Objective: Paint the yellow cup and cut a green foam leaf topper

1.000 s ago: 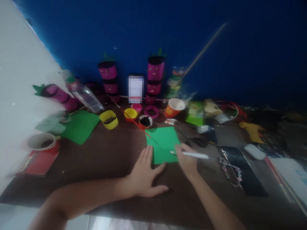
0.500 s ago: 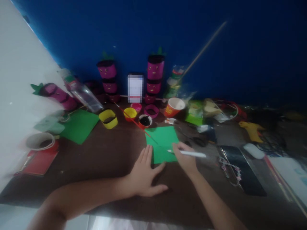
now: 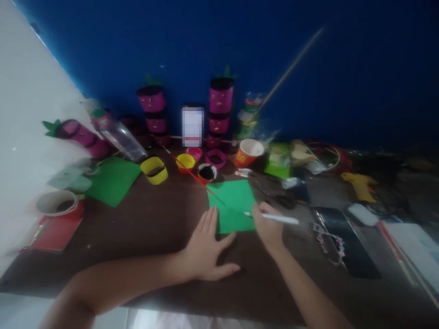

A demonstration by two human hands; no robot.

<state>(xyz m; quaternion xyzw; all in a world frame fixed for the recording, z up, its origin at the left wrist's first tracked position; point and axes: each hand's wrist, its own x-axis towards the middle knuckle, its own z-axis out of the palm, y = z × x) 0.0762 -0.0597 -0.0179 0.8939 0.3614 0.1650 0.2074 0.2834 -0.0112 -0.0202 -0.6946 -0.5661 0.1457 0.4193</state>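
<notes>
A green square of paper lies on the dark table in front of me. My left hand is flat with spread fingers, its fingertips at the paper's left edge. At the right edge, my right hand grips a white pen, its tip over the paper. Whether the tip touches the sheet I cannot tell. A thin red paintbrush slants across a small cup of black paint and reaches over the paper's upper left.
Behind stand purple stacked cup figures, a phone, a yellow cup and a red paper cup. To the right lie scissors, a dark phone and a yellow glue gun. Another green sheet is at left.
My right hand and the pen have shifted slightly right across the green paper. My left hand and the paper stay in place.
</notes>
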